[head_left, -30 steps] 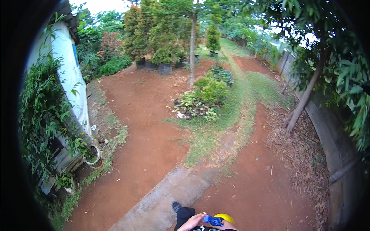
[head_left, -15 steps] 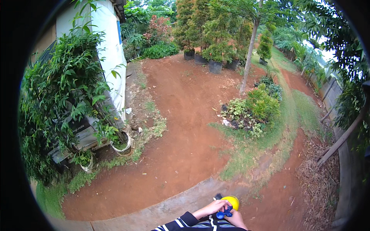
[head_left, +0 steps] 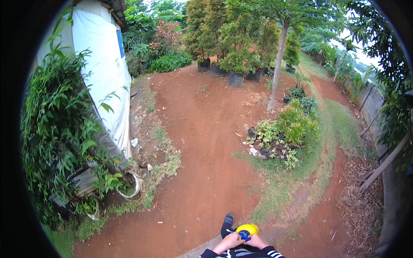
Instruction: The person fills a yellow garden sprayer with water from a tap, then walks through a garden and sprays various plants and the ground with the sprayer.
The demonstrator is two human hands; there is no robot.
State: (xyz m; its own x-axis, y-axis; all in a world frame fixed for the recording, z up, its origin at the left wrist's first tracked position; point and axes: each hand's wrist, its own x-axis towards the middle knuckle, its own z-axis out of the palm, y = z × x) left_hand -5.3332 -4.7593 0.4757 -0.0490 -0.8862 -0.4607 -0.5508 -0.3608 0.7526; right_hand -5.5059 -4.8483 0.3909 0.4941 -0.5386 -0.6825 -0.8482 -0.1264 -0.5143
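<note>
The yellow-and-blue object (head_left: pixel 246 231) sits at the bottom edge of the view, just ahead of your body, its yellow rounded end pointing forward over the red dirt path (head_left: pixel 202 142); its long axis seems to run away from you, though little of it shows. Your left hand (head_left: pixel 228 243) and right hand (head_left: pixel 257 242) both close around its blue part, fingers curled. A dark shoe (head_left: pixel 227 223) lies just beside it.
</note>
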